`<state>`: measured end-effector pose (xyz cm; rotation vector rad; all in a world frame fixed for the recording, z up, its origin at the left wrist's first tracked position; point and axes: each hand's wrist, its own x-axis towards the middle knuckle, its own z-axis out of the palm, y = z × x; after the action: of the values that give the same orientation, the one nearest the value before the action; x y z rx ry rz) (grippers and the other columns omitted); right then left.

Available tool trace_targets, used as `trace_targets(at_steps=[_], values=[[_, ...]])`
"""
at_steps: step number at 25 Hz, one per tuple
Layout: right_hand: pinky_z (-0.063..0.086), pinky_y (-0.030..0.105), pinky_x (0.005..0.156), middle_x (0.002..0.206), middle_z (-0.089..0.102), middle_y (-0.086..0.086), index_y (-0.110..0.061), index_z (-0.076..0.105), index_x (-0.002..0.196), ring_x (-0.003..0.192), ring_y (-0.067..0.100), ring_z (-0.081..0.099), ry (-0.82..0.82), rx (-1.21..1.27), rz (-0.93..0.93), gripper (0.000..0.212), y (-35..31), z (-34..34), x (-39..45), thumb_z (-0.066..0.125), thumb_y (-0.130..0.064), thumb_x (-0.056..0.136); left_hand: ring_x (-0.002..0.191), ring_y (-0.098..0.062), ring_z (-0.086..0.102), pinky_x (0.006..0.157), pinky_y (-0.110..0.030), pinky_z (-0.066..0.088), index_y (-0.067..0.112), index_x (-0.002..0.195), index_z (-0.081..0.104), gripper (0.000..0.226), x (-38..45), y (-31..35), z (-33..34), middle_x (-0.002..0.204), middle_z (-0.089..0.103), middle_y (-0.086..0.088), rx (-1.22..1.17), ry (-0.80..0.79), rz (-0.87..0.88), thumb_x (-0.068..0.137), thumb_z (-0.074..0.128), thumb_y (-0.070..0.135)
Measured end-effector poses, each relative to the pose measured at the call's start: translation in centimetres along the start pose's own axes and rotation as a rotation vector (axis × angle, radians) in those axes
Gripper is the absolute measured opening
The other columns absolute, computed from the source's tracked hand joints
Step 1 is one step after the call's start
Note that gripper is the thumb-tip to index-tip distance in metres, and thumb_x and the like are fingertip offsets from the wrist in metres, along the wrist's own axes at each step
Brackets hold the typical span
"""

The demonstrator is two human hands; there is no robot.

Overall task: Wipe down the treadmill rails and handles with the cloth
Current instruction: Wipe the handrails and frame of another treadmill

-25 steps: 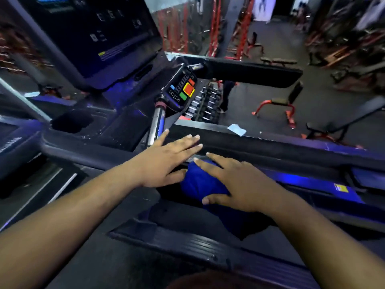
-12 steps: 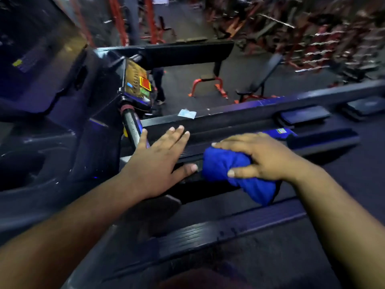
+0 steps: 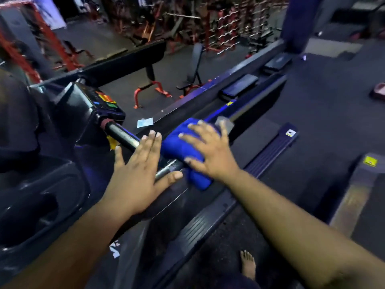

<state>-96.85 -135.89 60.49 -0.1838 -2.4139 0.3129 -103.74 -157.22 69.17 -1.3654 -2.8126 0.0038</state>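
Two bare hands on a treadmill side handle. Right hand [image 3: 210, 151] spread flat on a soft blue cloth [image 3: 181, 147], fingers straight and apart, pressing down, not curled round. Cloth bunched and lumpy, wrapped over the shiny round metal handle bar [image 3: 123, 134], one end hanging below the bar near the wrist. Left hand [image 3: 139, 172] just beside the cloth, also flat and open, fingers straight and close together, palm resting on the same bar and on the smooth dark plastic under it, thumb stretched toward the cloth.

Bar: a silver tube, smooth and gleaming, with a dark red ring where it meets a chunky black control box [image 3: 98, 103]. Small square buttons on the box, red, orange, green and blue. A scrap of yellow under the bar.

Past the cloth, a long straight dark rail [image 3: 239, 105] with a blue glow along its edge, and flat black pads on top farther back. Below, a ribbed black foot strip [image 3: 268, 155], long and thin, with a small sticker at its far end. Rough dark belt beside it. A bare foot [image 3: 248, 263] at the bottom.

Farther off, blurry red metal gym frames and a black padded bench [image 3: 195, 65] on a dark floor.
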Motion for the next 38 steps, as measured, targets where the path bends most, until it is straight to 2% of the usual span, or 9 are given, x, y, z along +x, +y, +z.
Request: trace_targets(at_steps=[3, 6, 8, 13, 18, 22, 27, 32, 38], values=[[0.005, 0.067, 0.117, 0.163, 0.024, 0.000, -0.032, 0.048, 0.143, 0.153, 0.025, 0.006, 0.271, 0.298, 0.600, 0.057, -1.3, 0.7, 0.8, 0.044, -0.054, 0.091, 0.149, -0.005, -0.018, 0.120, -0.060, -0.004, 0.026, 0.156, -0.019, 0.109, 0.3, 0.2, -0.2, 0.160, -0.027, 0.012, -0.005, 0.000, 0.058, 0.070, -0.002, 0.091], [-0.004, 0.053, 0.120, 0.167, -0.008, -0.006, -0.033, 0.029, 0.154, 0.152, 0.023, -0.017, 0.263, 0.505, 0.548, 0.063, -9.9, 3.6, -3.1, 0.042, -0.051, 0.095, 0.146, 0.000, -0.025, 0.120, -0.056, -0.006, 0.027, 0.155, -0.019, 0.111, 1.0, 0.7, -0.3, 0.158, -0.030, 0.016, -0.038, 0.010, 0.117, 0.067, -0.008, 0.094], [-0.007, 0.050, 0.120, 0.164, -0.018, -0.011, -0.038, 0.017, 0.155, 0.151, 0.020, -0.021, 0.244, 0.507, 0.540, 0.066, -8.2, 3.9, -3.6, 0.039, -0.054, 0.095, 0.144, 0.002, -0.027, 0.120, -0.056, -0.005, 0.027, 0.155, -0.020, 0.110, 1.9, 1.0, -0.4, 0.157, -0.031, 0.016, -0.018, 0.007, 0.144, 0.068, -0.009, 0.094], [0.007, 0.048, 0.124, 0.167, -0.005, -0.007, -0.038, 0.010, 0.156, 0.152, 0.007, -0.008, 0.584, 0.700, 1.032, 0.072, 0.6, 2.1, 1.8, 0.031, -0.060, 0.090, 0.143, 0.000, -0.023, 0.120, -0.058, -0.006, 0.028, 0.155, -0.020, 0.106, 6.4, 3.7, -0.6, 0.160, -0.028, 0.013, 0.055, -0.018, 0.224, 0.070, -0.007, 0.091], [-0.003, 0.017, 0.116, 0.162, -0.012, -0.019, -0.046, 0.002, 0.150, 0.146, -0.006, -0.016, 0.584, 0.992, 1.005, 0.064, -4.1, 2.9, -0.1, 0.037, -0.048, 0.097, 0.140, 0.005, -0.017, 0.119, -0.055, -0.007, 0.031, 0.156, -0.014, 0.100, 10.6, 6.4, -0.7, 0.158, -0.025, 0.018, -0.012, -0.058, 0.277, 0.074, -0.001, 0.087], [0.013, 0.040, 0.124, 0.166, 0.011, -0.005, -0.040, 0.013, 0.156, 0.152, 0.019, 0.016, 0.706, 1.086, 1.447, 0.077, 9.9, 1.9, 3.8, 0.044, -0.057, 0.087, 0.147, 0.000, -0.021, 0.119, -0.055, -0.011, 0.031, 0.155, -0.020, 0.099, 13.9, 8.7, -0.2, 0.158, -0.029, 0.016, 0.083, -0.101, 0.330, 0.074, -0.007, 0.087], [-0.002, 0.036, 0.121, 0.163, -0.017, -0.016, -0.046, 0.012, 0.154, 0.151, 0.007, -0.016, 0.505, 0.755, 0.918, 0.062, 6.4, -0.3, 3.0, 0.039, -0.048, 0.098, 0.149, -0.001, -0.017, 0.121, -0.056, -0.009, 0.031, 0.155, -0.019, 0.114, 17.4, 11.5, 0.3, 0.159, -0.027, 0.016, 0.011, -0.137, 0.313, 0.060, -0.018, 0.095], [0.015, 0.066, 0.116, 0.166, 0.011, -0.009, -0.036, 0.050, 0.141, 0.152, 0.020, -0.015, 0.153, 0.338, 0.894, 0.046, 20.5, -5.2, 8.7, 0.050, -0.031, 0.095, 0.148, -0.001, -0.018, 0.121, -0.057, -0.008, 0.031, 0.154, -0.021, 0.108, 19.6, 13.0, 0.7, 0.158, -0.030, 0.015, 0.025, -0.150, 0.339, 0.067, -0.008, 0.094], [-0.002, 0.066, 0.116, 0.151, 0.044, -0.007, -0.033, 0.056, 0.137, 0.153, 0.021, 0.004, -0.006, 0.116, 0.496, 0.047, 17.7, -4.6, 6.2, 0.046, -0.045, 0.093, 0.147, 0.000, -0.023, 0.122, -0.054, -0.007, 0.028, 0.155, -0.020, 0.108, 19.9, 13.1, 1.3, 0.160, -0.026, 0.015, -0.031, -0.118, 0.328, 0.071, -0.001, 0.093]])
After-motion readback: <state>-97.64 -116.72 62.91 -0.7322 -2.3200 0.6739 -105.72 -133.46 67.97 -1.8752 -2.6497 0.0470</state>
